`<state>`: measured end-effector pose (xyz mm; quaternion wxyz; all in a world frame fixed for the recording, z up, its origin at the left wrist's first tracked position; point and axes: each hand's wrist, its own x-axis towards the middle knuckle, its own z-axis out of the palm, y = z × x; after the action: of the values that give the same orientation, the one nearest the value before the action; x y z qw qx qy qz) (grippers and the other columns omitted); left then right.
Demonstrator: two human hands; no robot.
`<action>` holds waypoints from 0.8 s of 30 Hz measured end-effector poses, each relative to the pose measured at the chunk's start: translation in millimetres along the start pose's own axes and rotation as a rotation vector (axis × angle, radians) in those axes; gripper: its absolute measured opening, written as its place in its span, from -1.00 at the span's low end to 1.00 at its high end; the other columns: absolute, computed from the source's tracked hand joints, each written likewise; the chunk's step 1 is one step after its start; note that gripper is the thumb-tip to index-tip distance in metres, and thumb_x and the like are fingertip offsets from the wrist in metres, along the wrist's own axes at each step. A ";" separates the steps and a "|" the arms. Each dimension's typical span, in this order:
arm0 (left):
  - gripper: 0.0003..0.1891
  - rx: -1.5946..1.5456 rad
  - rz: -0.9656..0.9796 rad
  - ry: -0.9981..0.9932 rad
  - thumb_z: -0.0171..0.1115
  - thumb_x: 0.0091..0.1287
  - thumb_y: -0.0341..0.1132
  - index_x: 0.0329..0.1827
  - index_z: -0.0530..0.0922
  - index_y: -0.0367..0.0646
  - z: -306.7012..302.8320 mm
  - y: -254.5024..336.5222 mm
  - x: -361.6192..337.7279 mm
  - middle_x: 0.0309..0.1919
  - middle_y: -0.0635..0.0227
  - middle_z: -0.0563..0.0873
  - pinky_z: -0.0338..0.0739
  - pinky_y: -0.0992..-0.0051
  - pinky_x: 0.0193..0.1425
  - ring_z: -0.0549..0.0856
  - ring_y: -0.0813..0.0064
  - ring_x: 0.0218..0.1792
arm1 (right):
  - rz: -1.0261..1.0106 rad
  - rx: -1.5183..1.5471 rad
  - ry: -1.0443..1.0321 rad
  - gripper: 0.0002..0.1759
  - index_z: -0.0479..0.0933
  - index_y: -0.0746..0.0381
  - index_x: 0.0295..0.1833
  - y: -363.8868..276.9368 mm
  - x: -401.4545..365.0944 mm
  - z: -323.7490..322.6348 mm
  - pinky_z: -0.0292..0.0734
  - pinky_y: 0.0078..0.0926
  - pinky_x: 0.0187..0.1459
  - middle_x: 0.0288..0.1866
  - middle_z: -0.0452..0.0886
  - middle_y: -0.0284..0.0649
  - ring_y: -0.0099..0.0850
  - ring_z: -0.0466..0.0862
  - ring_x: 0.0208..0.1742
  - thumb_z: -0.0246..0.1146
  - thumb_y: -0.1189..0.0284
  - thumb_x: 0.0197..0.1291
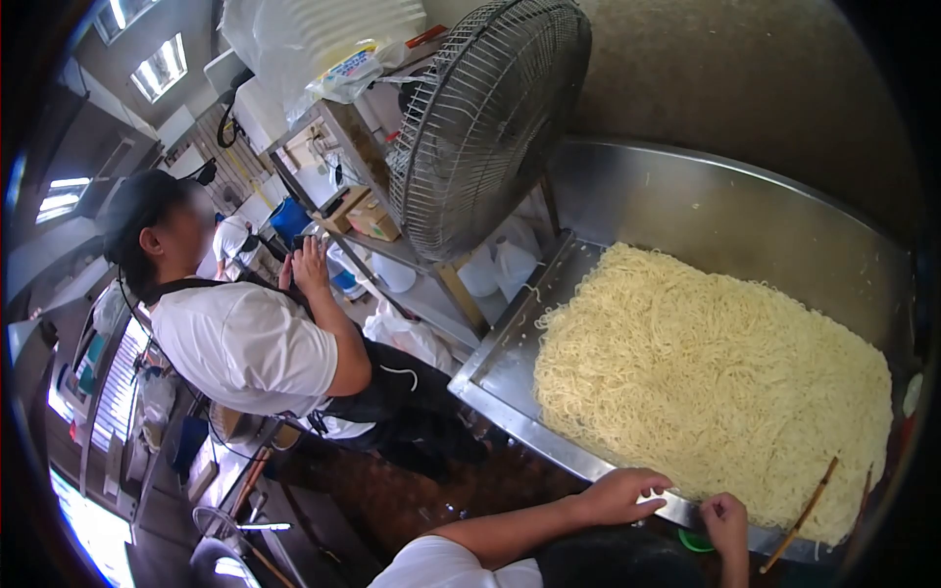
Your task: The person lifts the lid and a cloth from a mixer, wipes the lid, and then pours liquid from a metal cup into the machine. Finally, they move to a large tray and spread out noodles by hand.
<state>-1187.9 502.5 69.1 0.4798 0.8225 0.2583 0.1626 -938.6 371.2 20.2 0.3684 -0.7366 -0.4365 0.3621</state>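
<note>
A wide heap of pale noodles [716,372] fills most of a metal tray [578,453] on the right. My left hand [625,496] is over the tray's near edge, its fingers curled with a gap between thumb and fingertips and nothing seen in them. Beside it, my right hand [723,519] is closed at the same edge, fingers pressed together; what it holds, if anything, is hidden. Right of that hand, a wooden stick [802,514] leans over the tray's edge onto the noodles. A green round object [696,540] shows below the edge between my hands.
A large fan [490,127] stands behind the tray's left end, by a shelf [431,257] with boxes and containers. A co-worker [245,338] in a dark cap and apron stands at left, hands raised around a dark object. Another person [233,240] bends farther back.
</note>
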 end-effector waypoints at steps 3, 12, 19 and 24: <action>-0.62 -0.002 0.056 0.052 0.30 0.33 -0.15 0.10 0.61 -0.20 1.8 -3.2 -0.5 -0.14 0.12 0.74 0.63 0.32 -0.09 0.74 0.20 -0.14 | -0.014 0.007 0.009 -0.89 0.60 0.32 -0.35 3.1 0.5 1.0 0.47 -0.54 -0.38 -0.52 0.60 -0.30 -0.56 0.55 -0.47 0.35 0.49 0.11; -0.62 0.026 0.074 0.054 0.31 0.32 -0.16 0.09 0.61 -0.20 1.9 -3.9 -0.5 -0.15 0.12 0.73 0.63 0.32 -0.11 0.74 0.19 -0.17 | -0.003 0.018 -0.003 -0.90 0.61 0.30 -0.35 4.0 -1.1 1.9 0.47 -0.57 -0.37 -0.50 0.61 -0.32 -0.58 0.56 -0.45 0.34 0.49 0.13; -0.62 0.006 0.049 0.047 0.31 0.32 -0.16 0.10 0.61 -0.19 0.3 -1.3 0.2 -0.15 0.12 0.73 0.62 0.31 -0.10 0.73 0.18 -0.17 | 0.021 0.024 -0.012 -0.92 0.62 0.28 -0.35 -6.8 -1.8 -0.8 0.44 -0.60 -0.37 -0.51 0.60 -0.37 -0.61 0.54 -0.45 0.33 0.49 0.13; -0.62 -0.009 0.011 0.021 0.31 0.32 -0.16 0.10 0.61 -0.19 -2.2 0.1 0.3 -0.14 0.11 0.73 0.62 0.31 -0.09 0.73 0.18 -0.16 | 0.003 0.027 -0.009 -0.91 0.62 0.28 -0.34 4.7 0.9 1.2 0.44 -0.59 -0.37 -0.51 0.60 -0.37 -0.61 0.54 -0.45 0.34 0.48 0.14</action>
<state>-1188.7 504.2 70.3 0.4798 0.8201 0.2582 0.1749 -937.5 370.6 15.4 0.3758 -0.7306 -0.4322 0.3718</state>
